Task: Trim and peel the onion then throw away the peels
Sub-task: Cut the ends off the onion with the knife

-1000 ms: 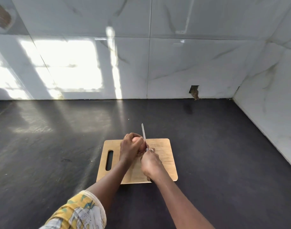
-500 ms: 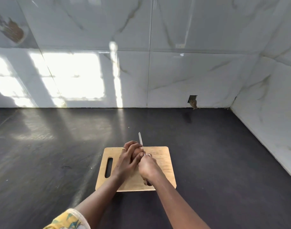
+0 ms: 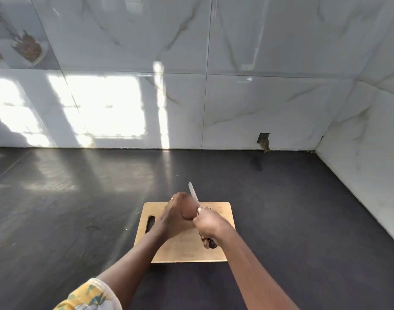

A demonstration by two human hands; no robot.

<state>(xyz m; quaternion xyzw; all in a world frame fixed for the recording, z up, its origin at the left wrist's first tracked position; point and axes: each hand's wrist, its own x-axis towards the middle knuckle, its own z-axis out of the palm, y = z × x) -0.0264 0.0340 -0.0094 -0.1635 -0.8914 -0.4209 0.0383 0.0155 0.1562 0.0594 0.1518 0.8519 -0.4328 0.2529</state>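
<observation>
The marble-patterned wall tiles (image 3: 258,108) rise along the far edge and the right edge of the counter and meet at its far right corner. A small broken hole (image 3: 264,141) sits in the tiles at the far edge, near that corner. The dark counter (image 3: 79,220) carries a wooden cutting board (image 3: 216,242) close to its near edge, about midway between left and right. The board lies flat, with a slotted handle hole (image 3: 150,224) along its left side.

Both forearms reach over the board from the near edge. A yellow patterned sleeve (image 3: 90,296) covers the left arm at the bottom of the view.

The left hand (image 3: 172,217) holds the onion (image 3: 188,209) above the far half of the board; its fingers are curled around the onion's left side. A ring (image 3: 171,200) shows on one finger.

The right hand (image 3: 210,224) is just beside the left, fingers wrapped tight on the dark handle of the knife (image 3: 194,194). The blade points toward the far edge and lies against the right side of the onion. Whether the edge has entered the skin cannot be told.
</observation>
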